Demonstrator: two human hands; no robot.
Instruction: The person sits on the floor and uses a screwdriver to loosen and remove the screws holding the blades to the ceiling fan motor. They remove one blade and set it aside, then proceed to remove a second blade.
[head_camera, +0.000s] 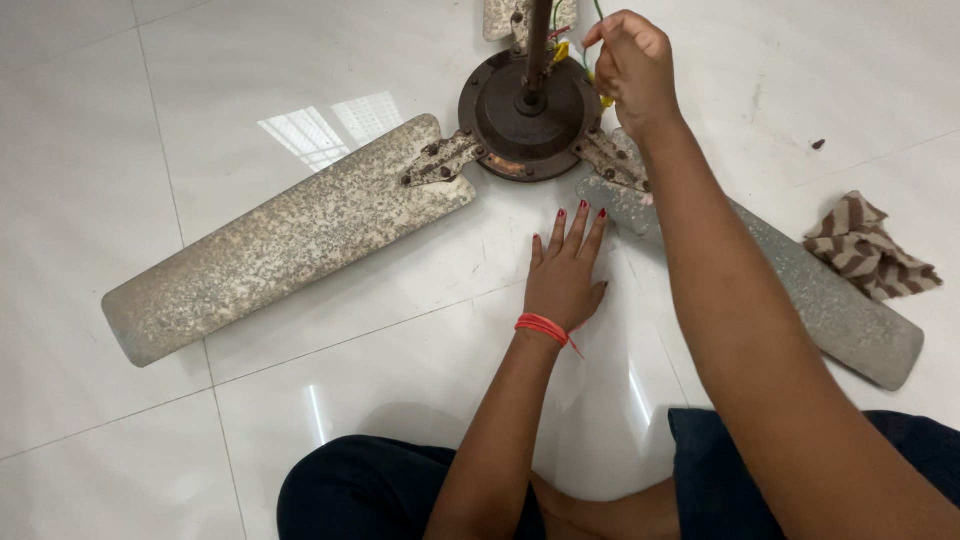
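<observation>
Rusty fan motor: I see it floor-bound, top centre.
Right hand: grip pinching wires; tugging risks snapping them.
Left hand: flat, empty, on the floor.

Open floor left; fan blades and cloth obstruct elsewhere.

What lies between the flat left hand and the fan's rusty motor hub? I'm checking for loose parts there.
Only bare white floor tile separates the left hand from the motor hub in the head view.

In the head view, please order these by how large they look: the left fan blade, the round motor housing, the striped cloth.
1. left fan blade
2. round motor housing
3. striped cloth, though close in size to the housing.
</observation>
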